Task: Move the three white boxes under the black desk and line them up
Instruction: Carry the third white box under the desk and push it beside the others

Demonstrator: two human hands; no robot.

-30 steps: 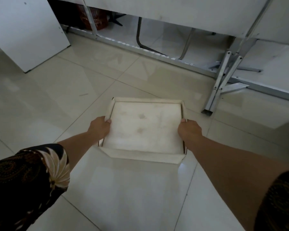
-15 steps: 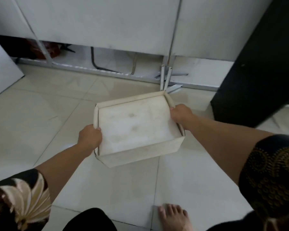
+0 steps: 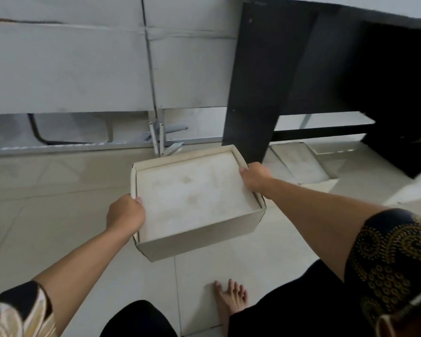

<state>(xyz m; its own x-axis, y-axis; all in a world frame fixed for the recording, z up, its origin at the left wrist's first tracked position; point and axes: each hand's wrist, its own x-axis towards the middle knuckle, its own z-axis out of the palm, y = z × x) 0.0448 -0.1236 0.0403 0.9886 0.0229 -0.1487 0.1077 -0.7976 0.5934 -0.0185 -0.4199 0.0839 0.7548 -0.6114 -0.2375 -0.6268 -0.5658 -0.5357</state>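
Head view
Held box: a shallow, open-topped white box (image 3: 192,193) hangs clear of the floor (image 3: 58,215) between the two hands, tilted, with stains on its inner bottom.
Left hand: the left hand (image 3: 125,213) is clamped on the box's left wall, fingertips curled over the rim.
Right hand: the right hand (image 3: 254,176) is clamped on the far right corner of the box, thumb over the rim.
Black table: the black table (image 3: 301,69) stands beyond and to the right of the right hand; its side panel reaches the floor just past the box's far right corner.
Second box: another white box (image 3: 299,164) lies on the floor to the right of the right hand, under the table, just beyond the side panel.
Foot: a bare foot (image 3: 231,297) rests on the floor nearer the person than the held box.
Sleeves: dark patterned sleeves (image 3: 394,263) cover both upper arms.
Backdrop: white panels (image 3: 71,64) on metal legs stand beyond the left hand.
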